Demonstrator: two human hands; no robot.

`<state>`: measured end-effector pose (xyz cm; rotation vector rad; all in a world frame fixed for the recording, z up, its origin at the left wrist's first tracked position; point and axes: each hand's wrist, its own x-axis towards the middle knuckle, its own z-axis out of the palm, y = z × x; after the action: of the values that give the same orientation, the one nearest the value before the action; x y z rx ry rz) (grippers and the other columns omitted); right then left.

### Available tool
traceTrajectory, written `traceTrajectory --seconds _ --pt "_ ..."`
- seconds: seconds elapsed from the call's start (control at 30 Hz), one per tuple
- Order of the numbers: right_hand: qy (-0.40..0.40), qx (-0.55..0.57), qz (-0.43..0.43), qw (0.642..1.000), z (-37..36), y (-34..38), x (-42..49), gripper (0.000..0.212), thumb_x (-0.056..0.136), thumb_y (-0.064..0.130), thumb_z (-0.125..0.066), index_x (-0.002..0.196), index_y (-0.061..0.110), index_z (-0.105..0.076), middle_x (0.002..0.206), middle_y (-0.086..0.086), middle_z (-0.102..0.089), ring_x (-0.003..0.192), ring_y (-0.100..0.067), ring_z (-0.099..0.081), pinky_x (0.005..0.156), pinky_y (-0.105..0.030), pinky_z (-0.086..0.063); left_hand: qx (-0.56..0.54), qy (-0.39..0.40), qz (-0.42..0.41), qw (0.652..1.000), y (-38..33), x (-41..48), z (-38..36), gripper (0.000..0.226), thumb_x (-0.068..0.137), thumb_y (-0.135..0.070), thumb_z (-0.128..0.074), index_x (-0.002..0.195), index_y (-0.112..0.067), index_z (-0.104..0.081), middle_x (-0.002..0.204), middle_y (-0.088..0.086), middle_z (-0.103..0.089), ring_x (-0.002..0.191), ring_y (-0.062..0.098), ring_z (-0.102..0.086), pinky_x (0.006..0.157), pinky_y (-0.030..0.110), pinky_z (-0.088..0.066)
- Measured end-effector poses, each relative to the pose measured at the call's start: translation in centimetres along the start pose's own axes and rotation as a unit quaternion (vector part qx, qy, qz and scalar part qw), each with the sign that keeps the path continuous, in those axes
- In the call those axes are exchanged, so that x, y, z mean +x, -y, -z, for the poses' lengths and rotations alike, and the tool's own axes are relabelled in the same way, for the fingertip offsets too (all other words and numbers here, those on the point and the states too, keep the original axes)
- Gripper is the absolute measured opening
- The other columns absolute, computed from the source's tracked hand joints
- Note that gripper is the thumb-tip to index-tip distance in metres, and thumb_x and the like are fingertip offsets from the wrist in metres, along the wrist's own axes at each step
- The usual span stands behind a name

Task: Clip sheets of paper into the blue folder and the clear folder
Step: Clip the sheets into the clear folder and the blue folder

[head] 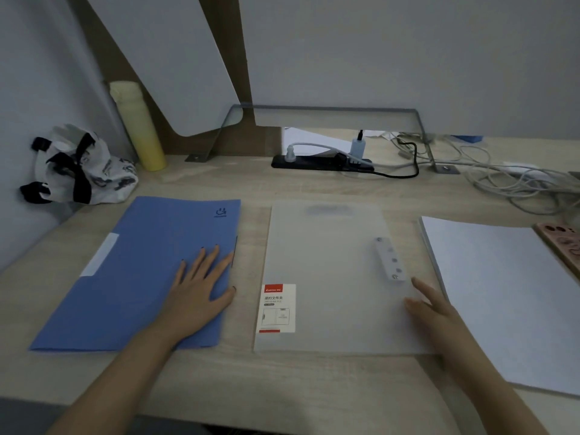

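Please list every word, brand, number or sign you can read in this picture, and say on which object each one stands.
"Comix": white letters on the red band at the top of the label on the clear folder.
Chinese heading below it on that label: too blurred to quote with certainty.
Smaller print and diagram lower on the label: too small to read.
Dark smiley-like logo on the blue folder; the word beneath it is unreadable.

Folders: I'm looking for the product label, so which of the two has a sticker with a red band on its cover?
The clear folder, in the middle of the desk, carries it at its near left corner. The blue folder to its left shows only a printed logo.
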<state>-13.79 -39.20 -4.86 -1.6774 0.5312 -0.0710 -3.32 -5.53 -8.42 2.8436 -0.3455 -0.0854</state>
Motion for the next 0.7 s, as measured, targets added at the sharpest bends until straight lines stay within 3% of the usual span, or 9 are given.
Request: traceTrajectory --seconds 0.07,0.13,0.27,0.37,0.43,0.5,0.57,0.63,0.7 --pt "-0.001 -0.052 0.004 0.999 0.0 0.2 -0.1 0.046 0.095 0.016 -0.045 0.14 0.019 -0.039 0.129 -0.011 -0.052 0.104 -0.022 -0.051 0.092 -0.03 -0.036 -0.048 -0.026 -0.008 0.998 -1.7 -0.6 0.3 0.088 0.071 -0.07 -0.009 0.149 -0.028 0.001 0.156 -0.013 0.01 0.142 0.003 0.017 0.118 0.031 0.012" --pt "0.002 -0.077 0.007 0.997 -0.1 0.8 -0.3 0.045 0.096 0.017 -0.043 0.14 0.016 -0.04 0.122 -0.008 -0.053 0.103 -0.022 -0.049 0.093 -0.032 -0.035 -0.149 -0.033 -0.022 0.988 -4.5 -1.5 0.3 0.072 0.087 -0.06 -0.029 0.149 -0.028 -0.009 0.151 -0.021 0.005 0.141 -0.003 0.01 0.116 0.023 0.007" --pt "0.002 -0.082 0.034 0.996 0.3 1.6 -1.0 0.041 0.094 0.017 -0.047 0.135 0.012 -0.047 0.135 -0.005 -0.051 0.119 -0.019 -0.047 0.1 -0.031 -0.033 -0.335 0.038 0.002 0.942 -9.6 -2.9 -0.5 0.061 0.096 -0.033 -0.043 0.149 -0.03 -0.012 0.147 -0.026 -0.007 0.144 0.002 -0.006 0.118 0.026 -0.015" --pt "0.042 0.034 0.051 0.997 0.4 3.7 -2.1 0.035 0.092 0.026 -0.05 0.125 0.017 -0.056 0.116 0.008 -0.063 0.098 -0.008 -0.061 0.086 -0.022 -0.043 -0.397 0.024 0.053 0.916 -10.5 -3.2 0.0 0.055 0.095 -0.034 -0.045 0.146 -0.033 -0.023 0.15 -0.014 -0.026 0.131 0.009 -0.034 0.098 0.024 -0.041" --pt "0.081 0.157 0.059 0.983 0.5 5.3 -2.9 0.042 0.086 0.04 -0.051 0.119 0.016 -0.061 0.115 0.001 -0.069 0.099 -0.014 -0.068 0.085 -0.031 -0.054 -0.467 0.046 0.077 0.88 -10.6 -3.4 0.8 0.05 0.094 -0.038 -0.047 0.141 -0.037 -0.031 0.147 -0.012 -0.034 0.127 0.008 -0.038 0.099 0.025 -0.038" --pt "0.145 0.247 0.102 0.953 -0.1 7.5 -4.1 0.047 0.088 0.044 -0.041 0.125 0.02 -0.057 0.123 0.002 -0.066 0.108 -0.019 -0.065 0.092 -0.037 -0.052 -0.506 0.073 0.082 0.855 -11.0 -3.1 1.6 0.048 0.093 -0.043 -0.045 0.139 -0.036 -0.036 0.142 -0.013 -0.037 0.131 0.011 -0.037 0.108 0.03 -0.032" --pt "0.21 0.234 0.132 0.94 -2.4 9.5 -4.1 0.044 0.096 0.039 -0.028 0.12 0.02 -0.06 0.121 0.001 -0.066 0.107 -0.018 -0.065 0.093 -0.031 -0.052 -0.534 0.093 0.113 0.833 -11.0 -2.5 2.8 0.049 0.093 -0.047 -0.042 0.139 -0.031 -0.038 0.14 -0.012 -0.037 0.131 0.013 -0.037 0.11 0.034 -0.03" --pt "0.275 0.174 0.135 0.936 -5.3 10.0 -2.8 0.039 0.1 0.021 -0.03 0.107 0.007 -0.065 0.112 -0.015 -0.067 0.1 -0.025 -0.065 0.088 -0.03 -0.05 -0.554 0.12 0.132 0.814 -10.5 -2.3 4.5 0.056 0.086 -0.059 -0.039 0.133 -0.029 -0.046 0.142 -0.011 -0.039 0.131 0.014 -0.037 0.109 0.037 -0.033" --pt "0.281 0.036 0.216 0.935 -6.9 9.2 -1.7 0.035 0.099 0.011 -0.033 0.129 0.004 -0.048 0.137 -0.019 -0.049 0.113 -0.027 -0.056 0.096 -0.038 -0.042 -0.581 0.132 0.108 0.796 -9.2 -2.4 6.6 0.069 0.071 -0.074 -0.037 0.121 -0.031 -0.055 0.141 -0.006 -0.046 0.126 0.014 -0.044 0.102 0.04 -0.042"
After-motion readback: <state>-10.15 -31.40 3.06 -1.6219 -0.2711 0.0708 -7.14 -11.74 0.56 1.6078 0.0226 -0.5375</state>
